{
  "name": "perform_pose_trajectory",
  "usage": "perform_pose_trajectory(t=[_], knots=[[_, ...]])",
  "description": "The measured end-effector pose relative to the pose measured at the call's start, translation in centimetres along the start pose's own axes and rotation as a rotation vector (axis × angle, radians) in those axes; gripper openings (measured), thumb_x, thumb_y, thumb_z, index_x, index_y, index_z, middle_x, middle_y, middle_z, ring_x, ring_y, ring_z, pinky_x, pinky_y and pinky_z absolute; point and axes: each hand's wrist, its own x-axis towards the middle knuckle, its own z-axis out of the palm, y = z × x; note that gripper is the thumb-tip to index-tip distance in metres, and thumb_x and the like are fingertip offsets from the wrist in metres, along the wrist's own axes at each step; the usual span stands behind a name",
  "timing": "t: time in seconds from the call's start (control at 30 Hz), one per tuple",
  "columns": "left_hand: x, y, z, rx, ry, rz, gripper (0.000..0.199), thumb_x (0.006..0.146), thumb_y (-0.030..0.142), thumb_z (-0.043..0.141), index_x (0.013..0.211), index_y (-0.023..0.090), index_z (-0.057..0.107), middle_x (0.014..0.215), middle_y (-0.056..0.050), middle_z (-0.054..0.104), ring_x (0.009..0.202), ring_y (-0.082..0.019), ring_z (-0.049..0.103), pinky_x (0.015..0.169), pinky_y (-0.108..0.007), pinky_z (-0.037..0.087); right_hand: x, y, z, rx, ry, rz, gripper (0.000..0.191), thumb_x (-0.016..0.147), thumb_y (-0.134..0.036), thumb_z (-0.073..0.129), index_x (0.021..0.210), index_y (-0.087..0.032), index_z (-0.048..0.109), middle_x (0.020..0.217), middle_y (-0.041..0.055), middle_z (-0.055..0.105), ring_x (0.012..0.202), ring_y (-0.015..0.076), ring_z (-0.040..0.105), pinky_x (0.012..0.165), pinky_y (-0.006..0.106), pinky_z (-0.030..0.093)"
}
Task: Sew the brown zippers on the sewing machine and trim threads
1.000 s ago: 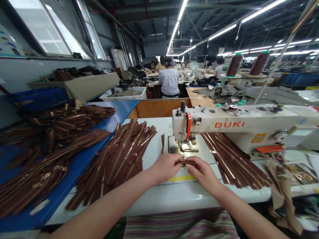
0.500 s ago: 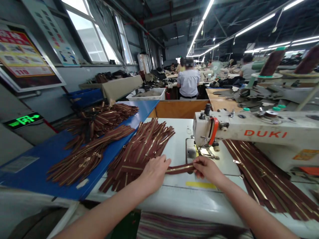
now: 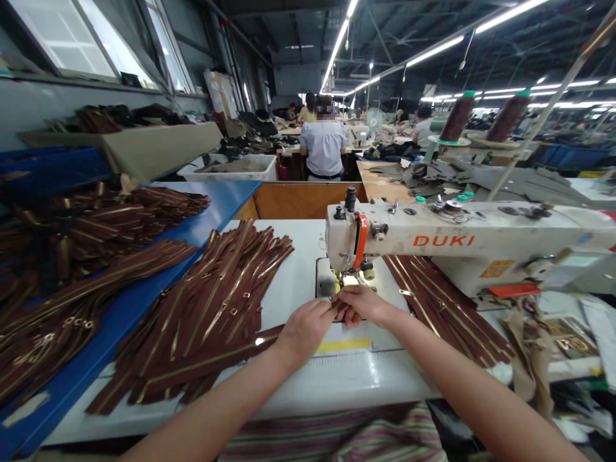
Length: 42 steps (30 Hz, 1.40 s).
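Note:
A brown zipper (image 3: pixel 216 357) with metal teeth trails leftward over a heap of like zippers (image 3: pixel 212 295). My left hand (image 3: pixel 307 329) is closed on its right-hand part. Touching or nearly touching it, my right hand (image 3: pixel 359 307) has its fingers curled at the zipper's end, just in front of the presser foot (image 3: pixel 353 280). The fingers hide most of that end. Above stands the white head of the sewing machine (image 3: pixel 344 237). More brown zippers (image 3: pixel 443 308) lie fanned out under the machine arm, right of my hands.
More zippers (image 3: pixel 96 289) are piled on a blue table (image 3: pixel 221 202) at left. Two thread cones (image 3: pixel 458 119) stand behind the machine. A person (image 3: pixel 323 144) sits ahead with their back to me. Beige strips (image 3: pixel 529 353) hang at the right.
My view has swung to the right. My left hand has moved along the zipper up to my right hand, and both are now together close to the presser foot.

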Motion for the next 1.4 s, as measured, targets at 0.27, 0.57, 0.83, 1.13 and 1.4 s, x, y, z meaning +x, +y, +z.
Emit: perform_pose_trajectory(t=[0.27,0.57,0.83,1.13,1.4], knots=[[0.3,0.0,-0.4,-0.158,0.014,-0.073,0.021,0.093,0.014,0.045,0.091,0.016,0.066,0.085,-0.005,0.062,0.084,-0.019,0.056,0.076,-0.032,0.051,-1.8,2.8,-2.4,-0.591,0.193,-0.635,0.023,0.074,-0.004,0.059,0.087,-0.018,0.071,0.082,0.0028,0.066,0.079,0.0166,0.059,0.074,0.028,0.045],[0.0,-0.3,-0.4,-0.330,0.050,-0.134,0.019,0.090,0.014,0.050,0.096,0.017,0.068,0.087,-0.006,0.062,0.087,-0.019,0.055,0.080,-0.033,0.050,-1.0,3.1,-1.9,-0.651,0.203,-0.713,0.013,0.082,-0.009,0.062,0.078,-0.017,0.071,0.075,0.0030,0.064,0.077,0.0153,0.059,0.074,0.026,0.044],[-0.4,-0.6,-0.3,-0.467,0.094,-0.232,0.018,0.087,0.012,0.054,0.087,0.019,0.070,0.086,-0.004,0.066,0.086,-0.018,0.059,0.079,-0.033,0.052,-1.0,2.8,-1.4,-0.726,0.251,-0.654,0.015,0.081,-0.007,0.059,0.073,-0.017,0.067,0.073,0.0017,0.060,0.075,0.0157,0.055,0.072,0.026,0.040],[-0.5,-0.6,0.0,-0.367,0.095,-0.159,0.023,0.088,0.008,0.049,0.094,0.018,0.069,0.086,-0.005,0.065,0.084,-0.017,0.058,0.076,-0.032,0.052,-1.1,3.0,-0.6,-0.790,0.357,-0.632,0.012,0.078,-0.008,0.059,0.070,-0.017,0.062,0.074,0.0033,0.058,0.077,0.0182,0.052,0.070,0.028,0.039],[-0.7,-0.2,-0.4,-0.038,-0.041,0.001,0.025,0.092,0.009,0.043,0.105,0.015,0.064,0.091,-0.006,0.062,0.086,-0.020,0.055,0.077,-0.034,0.053,-1.0,3.1,-0.3,-0.886,0.385,-0.637,0.011,0.081,-0.010,0.058,0.072,-0.017,0.061,0.076,0.0043,0.058,0.078,0.0188,0.052,0.071,0.029,0.039]])
